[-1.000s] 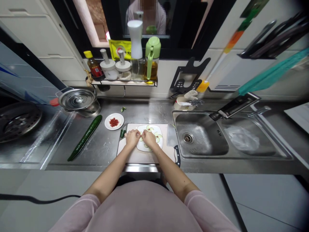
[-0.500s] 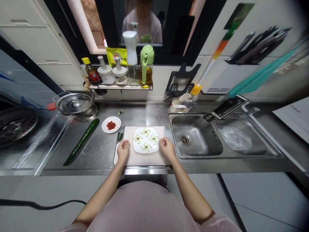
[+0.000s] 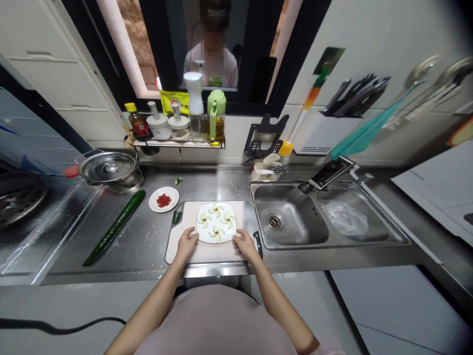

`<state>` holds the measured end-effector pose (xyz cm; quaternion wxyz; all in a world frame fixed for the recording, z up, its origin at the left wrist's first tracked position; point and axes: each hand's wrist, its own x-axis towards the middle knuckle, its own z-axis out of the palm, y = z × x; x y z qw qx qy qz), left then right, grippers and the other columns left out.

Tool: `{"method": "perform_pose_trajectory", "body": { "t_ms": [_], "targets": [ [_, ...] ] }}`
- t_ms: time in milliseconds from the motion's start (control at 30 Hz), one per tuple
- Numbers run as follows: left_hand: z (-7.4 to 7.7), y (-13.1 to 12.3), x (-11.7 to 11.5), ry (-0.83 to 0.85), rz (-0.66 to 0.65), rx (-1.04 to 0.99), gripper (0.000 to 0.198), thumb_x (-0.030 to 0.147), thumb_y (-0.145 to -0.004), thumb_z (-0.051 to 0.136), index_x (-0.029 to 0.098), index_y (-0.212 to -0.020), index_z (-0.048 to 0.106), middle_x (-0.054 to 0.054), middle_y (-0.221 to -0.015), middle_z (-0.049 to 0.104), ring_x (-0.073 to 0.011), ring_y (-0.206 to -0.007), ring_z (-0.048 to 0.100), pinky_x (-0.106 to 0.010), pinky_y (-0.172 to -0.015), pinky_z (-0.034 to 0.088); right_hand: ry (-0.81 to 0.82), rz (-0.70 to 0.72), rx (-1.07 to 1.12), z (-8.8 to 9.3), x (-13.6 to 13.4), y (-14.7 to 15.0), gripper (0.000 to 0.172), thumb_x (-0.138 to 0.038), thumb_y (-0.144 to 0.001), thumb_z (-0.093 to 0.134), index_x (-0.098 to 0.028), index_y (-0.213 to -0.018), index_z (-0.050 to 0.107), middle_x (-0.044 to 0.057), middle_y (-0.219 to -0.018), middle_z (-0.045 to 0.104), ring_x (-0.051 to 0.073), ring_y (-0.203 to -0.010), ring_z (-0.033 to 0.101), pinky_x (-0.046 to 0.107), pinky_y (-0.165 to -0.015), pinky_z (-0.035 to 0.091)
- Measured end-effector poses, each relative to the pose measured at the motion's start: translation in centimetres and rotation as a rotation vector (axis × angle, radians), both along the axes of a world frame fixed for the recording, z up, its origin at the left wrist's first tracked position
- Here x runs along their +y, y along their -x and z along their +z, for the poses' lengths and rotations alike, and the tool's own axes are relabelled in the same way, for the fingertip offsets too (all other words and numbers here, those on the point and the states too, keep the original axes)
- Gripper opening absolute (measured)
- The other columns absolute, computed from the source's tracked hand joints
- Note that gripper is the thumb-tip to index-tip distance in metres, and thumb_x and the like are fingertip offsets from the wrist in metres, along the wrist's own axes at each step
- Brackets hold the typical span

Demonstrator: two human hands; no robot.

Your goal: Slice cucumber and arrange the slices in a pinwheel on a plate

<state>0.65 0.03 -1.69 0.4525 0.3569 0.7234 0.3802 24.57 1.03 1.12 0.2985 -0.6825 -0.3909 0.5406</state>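
A square white plate [image 3: 216,223] with cucumber slices laid in pinwheel shapes rests on a pale cutting board [image 3: 177,249] at the counter's front edge. My left hand [image 3: 187,241] has curled fingers at the plate's near left corner. My right hand [image 3: 243,242] is curled at the near right corner. Both hands touch the plate's rim. A dark green cucumber end [image 3: 176,217] lies at the board's left edge.
A whole cucumber [image 3: 114,228] lies on the steel counter to the left, near a small dish of red chilli [image 3: 163,199]. A knife [image 3: 258,243] sits between board and sink [image 3: 291,222]. A lidded pot [image 3: 107,167] and a condiment shelf [image 3: 177,143] stand behind.
Both hands left the middle of the plate, spread out to the board's sides, then came in to the plate's near corners. The camera tilted up a little.
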Motion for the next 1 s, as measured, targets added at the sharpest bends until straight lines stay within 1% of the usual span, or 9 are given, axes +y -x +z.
{"method": "perform_pose_trajectory", "body": {
  "t_ms": [133, 267, 367, 467, 567, 667, 867, 933, 1000],
  "targets": [
    [-0.7, -0.6, 1.1, 0.045, -0.051, -0.015, 0.051, 0.034, -0.071, 0.063, 0.01, -0.116, 0.06, 0.002, -0.06, 0.061, -0.0121, -0.052, 0.058, -0.024, -0.059, 0.046, 0.064, -0.057, 0.063, -0.3, 0.9, 0.7, 0.029, -0.025, -0.074, 0.053, -0.021, -0.102, 0.045, -0.007, -0.057, 0.053, 0.009, -0.044, 0.049, 0.017, -0.038, 0.039],
    [-1.0, -0.7, 1.3, 0.012, -0.053, 0.034, 0.044, 0.027, -0.068, 0.063, 0.012, -0.11, 0.063, -0.001, -0.069, 0.066, -0.0151, -0.064, 0.063, -0.025, -0.065, 0.048, 0.079, -0.063, 0.014, -1.0, 1.5, 1.0, 0.023, -0.021, -0.072, 0.051, -0.023, -0.091, 0.039, -0.01, -0.05, 0.048, 0.008, -0.036, 0.042, 0.015, -0.033, 0.03],
    [-0.8, -0.7, 1.1, -0.023, -0.042, 0.036, 0.04, 0.025, -0.066, 0.063, 0.015, -0.105, 0.064, -0.003, -0.076, 0.068, -0.0175, -0.075, 0.066, -0.027, -0.072, 0.048, 0.069, -0.065, 0.002, -1.1, 1.6, 1.1, 0.025, -0.018, -0.068, 0.05, -0.024, -0.087, 0.035, -0.012, -0.049, 0.044, 0.007, -0.034, 0.04, 0.014, -0.034, 0.027],
    [0.0, -1.0, 0.8, -0.069, -0.011, -0.048, 0.04, 0.028, -0.064, 0.062, 0.015, -0.102, 0.064, -0.002, -0.074, 0.067, -0.0177, -0.074, 0.065, -0.027, -0.072, 0.048, 0.056, -0.052, 0.023, -0.3, 1.6, 1.1, 0.026, -0.018, -0.067, 0.049, -0.025, -0.086, 0.033, -0.013, -0.05, 0.043, 0.007, -0.033, 0.04, 0.015, -0.034, 0.026],
    [1.8, -1.2, 0.2, -0.147, 0.031, -0.171, 0.046, 0.034, -0.061, 0.064, 0.014, -0.102, 0.062, 0.0, -0.07, 0.063, -0.0159, -0.069, 0.062, -0.026, -0.069, 0.047, 0.012, -0.035, 0.046, 1.5, 1.4, 0.7, 0.025, -0.021, -0.066, 0.048, -0.025, -0.086, 0.033, -0.013, -0.05, 0.044, 0.008, -0.033, 0.04, 0.015, -0.033, 0.025],
    [4.6, -1.2, -0.7, -0.2, 0.053, -0.269, 0.05, 0.037, -0.06, 0.066, 0.013, -0.103, 0.061, 0.001, -0.068, 0.062, -0.0142, -0.066, 0.06, -0.025, -0.067, 0.046, -0.049, 0.006, 0.096, 4.2, 0.7, 0.2, 0.025, -0.027, -0.067, 0.05, -0.025, -0.086, 0.034, -0.012, -0.048, 0.047, 0.009, -0.034, 0.041, 0.016, -0.032, 0.026],
    [10.9, -0.8, -3.8, -0.193, 0.051, -0.306, 0.052, 0.038, -0.061, 0.071, 0.014, -0.107, 0.06, 0.001, -0.072, 0.062, -0.0115, -0.063, 0.056, -0.022, -0.062, 0.043, -0.119, 0.041, 0.212, 10.1, -2.3, -0.5, 0.032, -0.04, -0.067, 0.058, -0.023, -0.089, 0.041, -0.009, -0.053, 0.054, 0.009, -0.04, 0.045, 0.016, -0.034, 0.031],
    [12.4, -0.7, -4.8, -0.178, 0.062, -0.321, 0.053, 0.038, -0.061, 0.072, 0.015, -0.107, 0.06, 0.0, -0.074, 0.063, -0.013, -0.067, 0.059, -0.023, -0.064, 0.044, -0.112, 0.043, 0.223, 11.6, -3.4, -0.5, 0.035, -0.044, -0.067, 0.061, -0.023, -0.089, 0.043, -0.009, -0.054, 0.054, 0.009, -0.04, 0.046, 0.016, -0.034, 0.032],
    [13.4, -0.5, -5.6, -0.158, 0.043, -0.349, 0.054, 0.038, -0.06, 0.073, 0.016, -0.107, 0.06, 0.0, -0.074, 0.063, -0.0141, -0.07, 0.06, -0.023, -0.065, 0.045, -0.107, 0.042, 0.234, 12.6, -4.3, -0.5, 0.037, -0.045, -0.066, 0.062, -0.023, -0.089, 0.045, -0.008, -0.055, 0.054, 0.009, -0.041, 0.047, 0.016, -0.034, 0.032]
  ]
}}
